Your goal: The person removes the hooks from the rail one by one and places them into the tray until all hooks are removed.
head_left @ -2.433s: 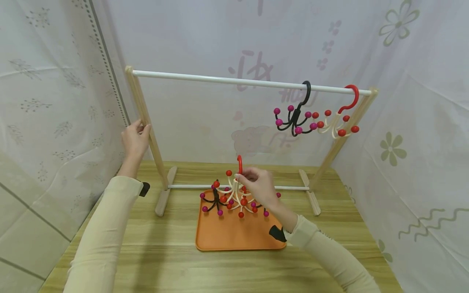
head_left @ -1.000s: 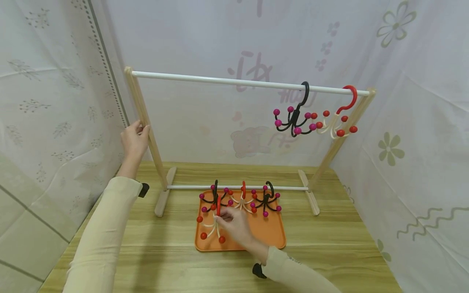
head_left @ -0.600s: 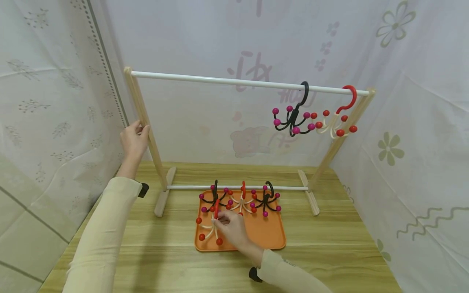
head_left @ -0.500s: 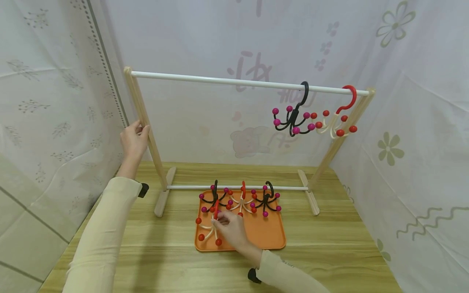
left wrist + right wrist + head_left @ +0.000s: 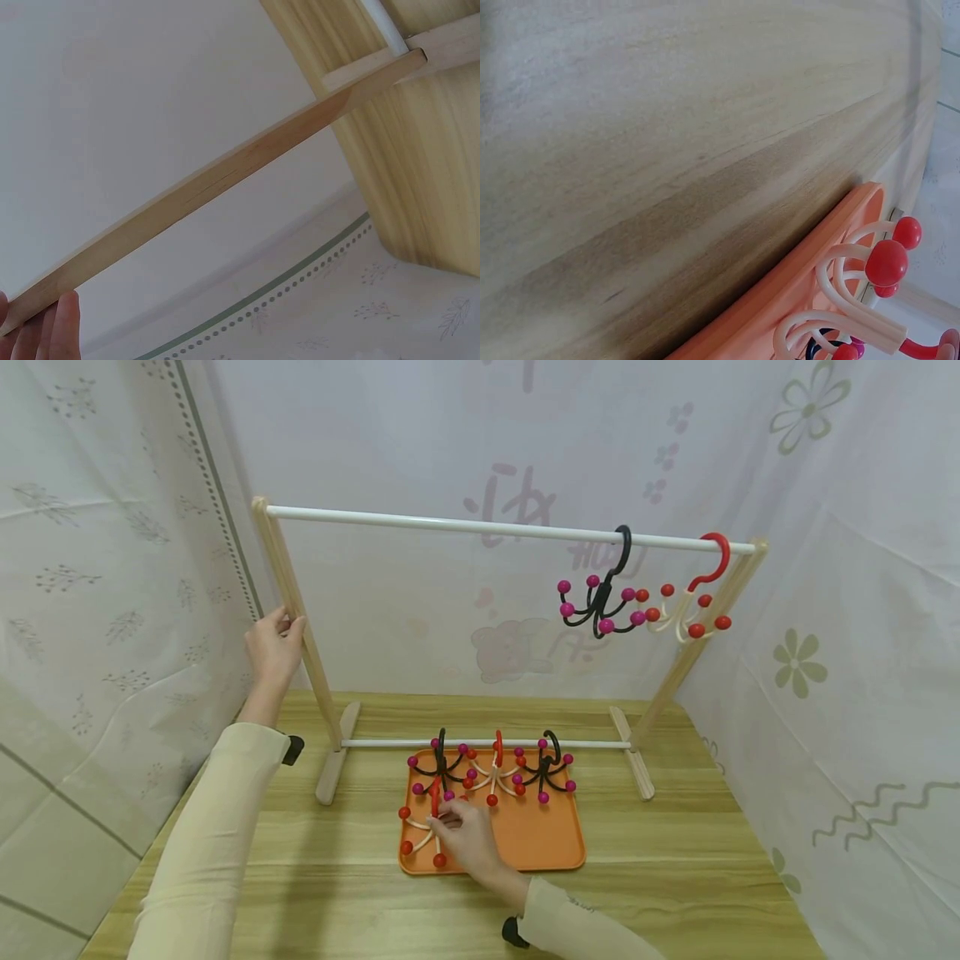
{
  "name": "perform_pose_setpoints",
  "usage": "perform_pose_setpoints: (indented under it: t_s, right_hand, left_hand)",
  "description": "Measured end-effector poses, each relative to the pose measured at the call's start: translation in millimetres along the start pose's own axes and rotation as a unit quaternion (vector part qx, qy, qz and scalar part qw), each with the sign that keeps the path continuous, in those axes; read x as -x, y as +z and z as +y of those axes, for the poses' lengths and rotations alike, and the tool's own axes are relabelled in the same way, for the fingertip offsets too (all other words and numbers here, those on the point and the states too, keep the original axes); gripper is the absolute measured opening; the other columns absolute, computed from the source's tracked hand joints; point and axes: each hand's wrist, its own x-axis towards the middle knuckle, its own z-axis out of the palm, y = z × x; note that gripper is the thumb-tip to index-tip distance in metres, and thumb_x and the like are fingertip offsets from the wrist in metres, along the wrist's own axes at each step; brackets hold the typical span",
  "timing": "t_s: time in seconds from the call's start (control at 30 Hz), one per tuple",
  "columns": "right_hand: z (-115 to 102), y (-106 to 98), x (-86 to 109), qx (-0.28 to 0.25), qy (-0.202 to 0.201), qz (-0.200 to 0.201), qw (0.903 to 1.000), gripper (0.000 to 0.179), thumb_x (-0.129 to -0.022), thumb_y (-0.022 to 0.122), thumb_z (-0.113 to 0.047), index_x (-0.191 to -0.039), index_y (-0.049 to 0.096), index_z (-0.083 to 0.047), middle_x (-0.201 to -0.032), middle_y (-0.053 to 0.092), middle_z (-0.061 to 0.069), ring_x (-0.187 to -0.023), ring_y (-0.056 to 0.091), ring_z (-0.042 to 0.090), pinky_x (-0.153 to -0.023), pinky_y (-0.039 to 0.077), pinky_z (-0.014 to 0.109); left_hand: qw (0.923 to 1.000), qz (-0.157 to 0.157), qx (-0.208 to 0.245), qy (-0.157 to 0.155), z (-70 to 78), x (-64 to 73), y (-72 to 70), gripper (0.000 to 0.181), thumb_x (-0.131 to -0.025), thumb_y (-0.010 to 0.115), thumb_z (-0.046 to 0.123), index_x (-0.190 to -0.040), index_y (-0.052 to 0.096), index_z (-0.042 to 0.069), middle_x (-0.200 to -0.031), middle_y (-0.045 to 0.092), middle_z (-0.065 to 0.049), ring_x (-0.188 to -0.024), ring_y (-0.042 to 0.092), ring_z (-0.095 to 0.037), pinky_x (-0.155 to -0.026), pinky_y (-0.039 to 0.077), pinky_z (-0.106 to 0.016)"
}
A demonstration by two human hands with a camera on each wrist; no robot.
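The right hand (image 5: 467, 835) pinched a red-hooked hanger (image 5: 434, 797) at the orange tray (image 5: 536, 835) — seemingly the placing step, calling next for release — while the left hand (image 5: 273, 647) gripped the wooden post (image 5: 317, 668).

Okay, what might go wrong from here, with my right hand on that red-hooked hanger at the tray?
The right hand holds the red-hooked hanger close to the black hanger just beyond it, so they might snag.
The left hand grips the left post, so a tug might shake the top rail.
The hung black hanger sits close beside the hung cream hanger; a bump could tangle them.
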Motion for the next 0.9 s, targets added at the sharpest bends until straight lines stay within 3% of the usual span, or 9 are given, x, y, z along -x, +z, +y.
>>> perform_pose_setpoints:
  t_s: [0.33,0.57,0.9]
  right_hand:
    - [-2,1,2.1,0.016,-0.002,0.001,0.9999,0.006,-0.077,0.065,0.002,-0.081,0.062,0.006,-0.076,0.063,0.014,-0.065,0.062,0.019,-0.059,0.051,0.022]
    - [33,4,0.8,0.026,0.006,-0.02,0.9994,0.019,-0.078,0.068,-0.016,-0.09,0.064,-0.001,-0.078,0.063,0.004,-0.062,0.059,0.002,-0.055,0.049,0.015]
    - [19,-35,-25.1,0.06,-0.026,0.004,0.9978,0.026,-0.08,0.065,-0.028,-0.092,0.066,-0.005,-0.081,0.064,0.007,-0.063,0.059,0.004,-0.056,0.049,0.018]
  left_hand:
    - [1.0,0.0,-0.002,-0.004,1.7,0.6,-0.4,0.033,-0.093,0.044,0.02,-0.113,0.054,-0.004,-0.116,0.052,-0.023,-0.107,0.049,-0.033,-0.085,0.043,-0.042]
    - [1.0,-0.003,0.003,-0.001,1.2,1.3,-1.3,0.037,-0.093,0.044,0.021,-0.119,0.051,-0.005,-0.118,0.05,-0.024,-0.107,0.049,-0.033,-0.085,0.042,-0.042]
    - [0.9999,-0.009,0.004,-0.012,2.8,2.4,-2.4,0.044,-0.093,0.045,0.024,-0.128,0.042,-0.002,-0.121,0.047,-0.024,-0.108,0.048,-0.034,-0.086,0.042,-0.042]
